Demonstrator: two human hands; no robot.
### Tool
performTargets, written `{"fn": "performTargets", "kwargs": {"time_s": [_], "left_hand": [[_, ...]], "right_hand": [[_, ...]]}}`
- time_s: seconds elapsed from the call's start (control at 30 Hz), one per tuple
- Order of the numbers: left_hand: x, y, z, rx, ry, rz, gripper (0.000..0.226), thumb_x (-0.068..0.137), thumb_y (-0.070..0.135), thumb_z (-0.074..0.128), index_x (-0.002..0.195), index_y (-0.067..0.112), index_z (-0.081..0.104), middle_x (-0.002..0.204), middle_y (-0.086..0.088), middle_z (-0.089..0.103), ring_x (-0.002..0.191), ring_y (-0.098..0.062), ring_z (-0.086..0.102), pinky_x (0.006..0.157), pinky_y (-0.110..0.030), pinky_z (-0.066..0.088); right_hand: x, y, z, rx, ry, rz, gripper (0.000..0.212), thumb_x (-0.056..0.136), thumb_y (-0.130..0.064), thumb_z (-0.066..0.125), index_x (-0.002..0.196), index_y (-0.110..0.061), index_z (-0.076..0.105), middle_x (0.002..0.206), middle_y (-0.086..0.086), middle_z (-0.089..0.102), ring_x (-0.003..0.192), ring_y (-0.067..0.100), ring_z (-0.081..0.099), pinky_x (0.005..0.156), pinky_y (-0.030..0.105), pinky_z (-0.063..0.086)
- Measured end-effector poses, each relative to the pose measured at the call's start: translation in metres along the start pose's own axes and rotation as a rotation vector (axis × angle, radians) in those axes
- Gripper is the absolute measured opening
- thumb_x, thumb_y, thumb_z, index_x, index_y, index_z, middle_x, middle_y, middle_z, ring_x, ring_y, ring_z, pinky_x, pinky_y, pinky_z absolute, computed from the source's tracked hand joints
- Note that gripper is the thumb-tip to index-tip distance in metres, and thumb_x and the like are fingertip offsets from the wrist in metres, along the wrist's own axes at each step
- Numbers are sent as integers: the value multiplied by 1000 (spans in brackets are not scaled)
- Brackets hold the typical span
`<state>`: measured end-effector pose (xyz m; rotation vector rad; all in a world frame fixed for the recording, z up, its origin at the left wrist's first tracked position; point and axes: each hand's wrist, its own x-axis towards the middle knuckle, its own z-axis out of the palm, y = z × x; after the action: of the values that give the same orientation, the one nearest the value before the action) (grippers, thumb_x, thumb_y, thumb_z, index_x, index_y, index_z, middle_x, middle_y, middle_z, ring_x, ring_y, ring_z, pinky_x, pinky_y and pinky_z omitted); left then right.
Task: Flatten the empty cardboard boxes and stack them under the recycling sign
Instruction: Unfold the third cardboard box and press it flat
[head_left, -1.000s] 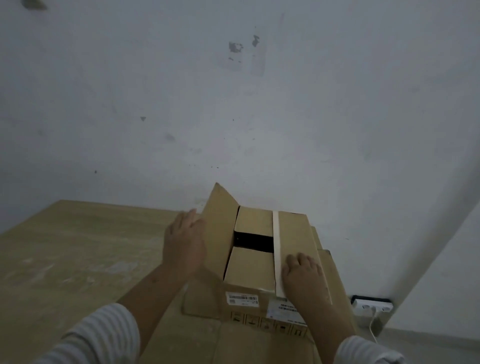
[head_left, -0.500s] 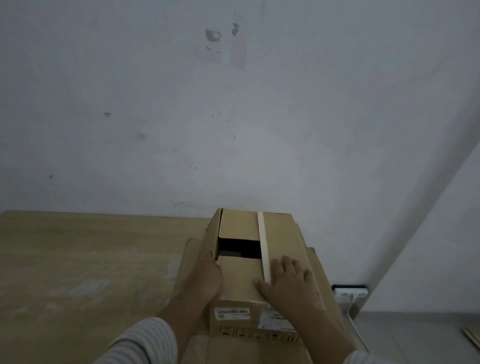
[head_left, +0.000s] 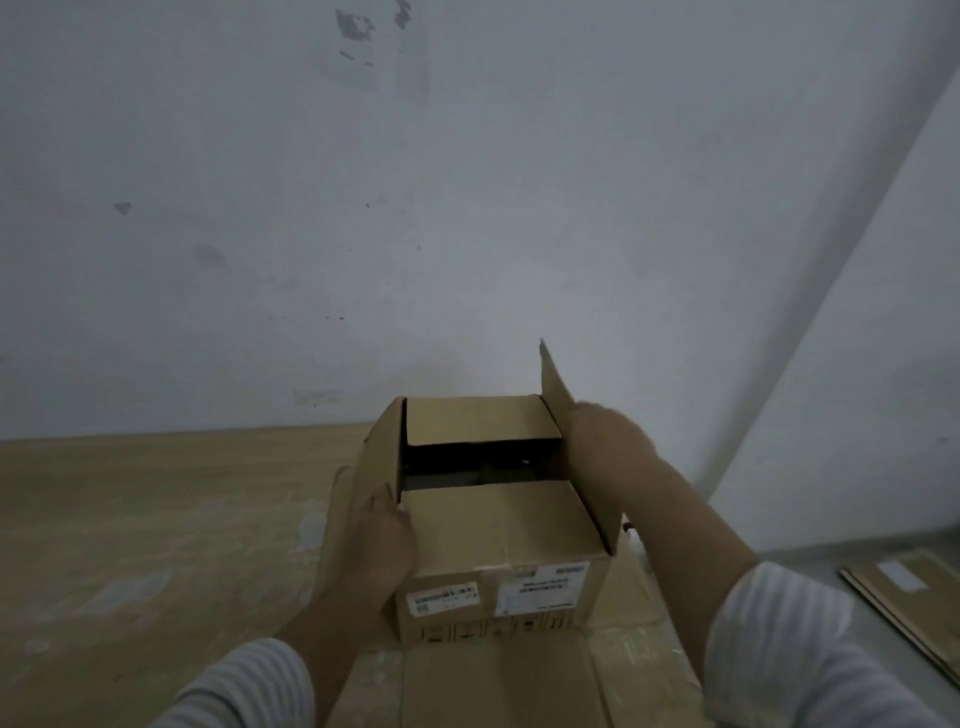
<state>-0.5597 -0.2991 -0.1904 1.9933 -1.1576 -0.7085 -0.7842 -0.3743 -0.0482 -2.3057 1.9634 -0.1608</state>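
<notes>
A brown cardboard box (head_left: 498, 535) with white labels on its near side stands on a flattened cardboard sheet (head_left: 498, 680) on the wooden table (head_left: 145, 530). Its two short flaps lie folded in with a dark gap between them. My right hand (head_left: 608, 441) holds the long right flap (head_left: 576, 447), which stands raised and tilted outward. My left hand (head_left: 384, 540) presses against the box's left side, on the left flap that hangs down there. No recycling sign is in view.
A white wall rises right behind the table. Flattened cardboard (head_left: 914, 603) lies on the grey floor at the lower right. The table stretches bare to the left of the box.
The right flap, which lay flat under my right hand, now stands lifted in that hand. The left flap has stayed folded down under my left hand. The camera has shifted right.
</notes>
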Motion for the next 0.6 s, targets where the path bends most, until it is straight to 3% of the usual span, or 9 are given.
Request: {"fn": "performTargets", "kwargs": {"time_s": [0.03, 0.1, 0.17, 0.23, 0.3, 0.37, 0.4, 0.47, 0.6], "left_hand": [[0, 1, 1, 2, 4, -2, 45, 103, 25, 28, 145, 11, 31, 137, -15, 50, 114, -33, 55, 95, -34, 45], [-2, 4, 2, -14, 11, -26, 47, 103, 25, 27, 148, 12, 28, 136, -15, 51, 114, -34, 55, 94, -32, 44], [-4, 6, 4, -4, 26, -26, 45, 103, 24, 27, 146, 11, 31, 128, -16, 57, 105, -32, 59, 91, -36, 49], [-6, 10, 5, 33, 44, -30, 44, 104, 21, 27, 146, 9, 32, 131, -18, 55, 109, -33, 58, 93, -36, 46], [-9, 15, 6, 28, 67, -53, 44, 104, 20, 28, 146, 7, 32, 137, -20, 51, 118, -34, 53, 98, -35, 41], [-12, 20, 6, 33, 71, -87, 47, 104, 22, 28, 150, 10, 27, 143, -19, 46, 125, -36, 49, 101, -36, 39], [-13, 21, 6, 40, 71, -100, 48, 104, 23, 28, 151, 12, 24, 145, -19, 43, 128, -35, 46, 103, -37, 38], [-15, 23, 4, 28, 71, -121, 50, 104, 25, 28, 152, 16, 21, 150, -17, 38, 134, -34, 41, 108, -39, 34], [-15, 25, 5, -30, 66, -156, 49, 105, 26, 28, 152, 15, 23, 154, -15, 32, 140, -32, 32, 113, -37, 27]], "right_hand": [[-1, 11, -5, -144, 18, -2, 39, 89, -17, 47, 126, -6, 48, 130, 10, 48, 125, 30, 46, 93, 39, 40], [-9, 31, -8, -433, -9, 4, 54, 93, -26, 38, 144, -9, 31, 154, 13, 19, 144, 36, 12, 113, 52, 15], [-8, 46, 9, -486, -71, 22, 59, 96, -33, 31, 149, -12, 20, 159, 14, -1, 146, 35, -5, 116, 55, 0], [1, 55, 39, -327, -168, 42, 61, 96, -37, 30, 149, -10, 19, 159, 16, 0, 146, 35, -2, 116, 55, 3], [5, 56, 63, -6, -267, 71, 52, 97, -33, 29, 143, -8, 27, 155, 17, 17, 141, 33, 20, 115, 49, 21], [3, 54, 79, 308, -249, 90, 32, 98, -26, 30, 125, -12, 40, 135, 12, 44, 115, 27, 47, 99, 42, 41], [1, 53, 83, 419, -227, 97, 24, 99, -23, 30, 118, -16, 42, 122, 9, 52, 101, 24, 52, 92, 40, 45], [-2, 54, 87, 540, -225, 103, 28, 101, -21, 29, 124, -17, 44, 110, 9, 58, 90, 20, 51, 84, 32, 44], [3, 60, 88, 566, -214, 53, 34, 102, -20, 30, 127, -9, 50, 118, 14, 61, 85, 18, 46, 76, 28, 37]]}}
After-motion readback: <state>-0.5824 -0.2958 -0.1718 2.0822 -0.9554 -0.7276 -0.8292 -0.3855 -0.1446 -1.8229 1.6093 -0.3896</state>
